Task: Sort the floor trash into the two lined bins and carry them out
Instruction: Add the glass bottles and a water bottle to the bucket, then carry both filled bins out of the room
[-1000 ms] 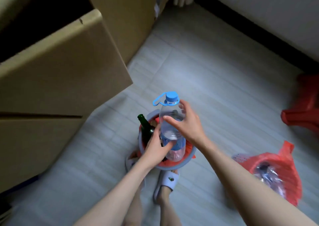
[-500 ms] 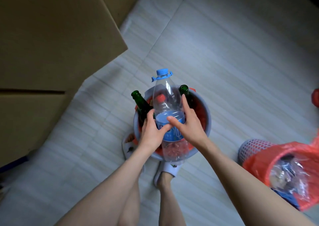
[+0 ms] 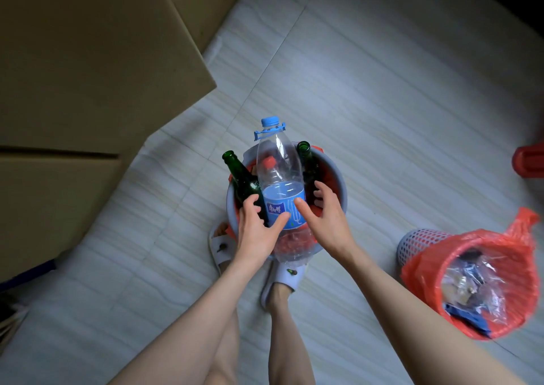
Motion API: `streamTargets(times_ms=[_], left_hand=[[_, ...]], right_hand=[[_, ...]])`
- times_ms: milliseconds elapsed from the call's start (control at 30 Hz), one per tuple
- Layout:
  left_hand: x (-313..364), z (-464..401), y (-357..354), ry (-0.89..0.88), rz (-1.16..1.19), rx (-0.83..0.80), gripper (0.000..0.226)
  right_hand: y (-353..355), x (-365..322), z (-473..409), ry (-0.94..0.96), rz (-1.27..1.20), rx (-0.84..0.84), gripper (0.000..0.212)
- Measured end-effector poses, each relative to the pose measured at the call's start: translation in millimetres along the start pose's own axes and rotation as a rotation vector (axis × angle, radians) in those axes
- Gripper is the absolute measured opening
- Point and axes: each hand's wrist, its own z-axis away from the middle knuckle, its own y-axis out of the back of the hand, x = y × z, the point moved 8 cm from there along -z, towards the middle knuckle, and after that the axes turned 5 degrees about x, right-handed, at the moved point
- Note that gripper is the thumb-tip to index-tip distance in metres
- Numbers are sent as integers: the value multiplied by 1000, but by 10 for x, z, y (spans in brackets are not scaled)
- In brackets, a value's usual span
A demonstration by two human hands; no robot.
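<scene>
A big clear plastic water bottle (image 3: 279,173) with a blue cap and blue label stands upright in the grey bin (image 3: 338,184), which has a red liner. Two green glass bottles lean in the same bin, one at the left (image 3: 241,178) and one behind the plastic bottle (image 3: 306,161). My left hand (image 3: 256,231) grips the plastic bottle low on its label, thumb across the front. My right hand (image 3: 326,220) is beside it with fingers spread, only the thumb tip touching the label.
A second mesh bin (image 3: 418,243) with a red bag holding plastic wrap and scraps stands at the right. Large cardboard boxes (image 3: 88,75) fill the left. A red stool (image 3: 530,161) is at the right edge. My slippered feet (image 3: 282,278) are under the grey bin.
The plastic bottle has sunk lower into the grey bin. My right hand has loosened from it and spread its fingers. The view has tilted further down.
</scene>
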Motion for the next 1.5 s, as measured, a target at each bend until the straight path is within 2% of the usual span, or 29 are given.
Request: streamTargets(times_ms=[200, 300, 400, 500, 600, 700, 800, 900, 967, 1067, 1133, 1233, 1333, 1433, 1467, 1500], left_hand=[[291, 386, 172, -202, -150, 156, 44], [400, 699, 31, -287, -182, 200, 31], [406, 959, -252, -330, -154, 205, 19], [293, 1251, -727, -373, -133, 192, 15], [-99, 1477, -1384, -268, -120, 167, 17], [-538, 1462, -1940, 2, 158, 105, 19], [-801, 1275, -2232, 331, 609, 119, 38], [-783, 940, -2359, 411, 952, 160, 58], [-766, 679, -2406, 415, 1153, 179, 69], [-793, 348, -2397, 411, 1363, 217, 74], [-799, 216, -2370, 399, 1441, 276, 60], [-656, 164, -2395, 395, 1550, 303, 32], [-636, 169, -2307, 430, 1633, 347, 32], [-723, 152, -2252, 488, 1623, 328, 31], [-752, 142, -2243, 503, 1630, 325, 31], [-792, 158, -2237, 523, 1630, 330, 30]], right_hand=[[427, 124, 306, 0, 122, 95, 44], [647, 327, 493, -34, 18, 154, 32], [798, 637, 641, -113, -42, 174, 28], [957, 1209, 731, -194, -145, 174, 19], [1185, 1929, 821, -282, -237, 174, 11], [1413, 2572, 897, -365, -381, 228, 18], [1368, 3168, 874, -632, -882, 248, 23], [1293, 3583, 711, -847, -1497, 310, 20], [1348, 3835, 520, -884, -1724, 341, 26], [1351, 4255, 257, -930, -1831, 379, 33], [1236, 4468, 118, -975, -1885, 396, 36], [1160, 4528, -64, -913, -2040, 460, 40], [1239, 4421, -85, -856, -2241, 528, 43], [1335, 4405, 73, -931, -2134, 594, 39], [1368, 4352, 104, -930, -2101, 593, 45], [1396, 4306, 130, -922, -2068, 592, 63]])
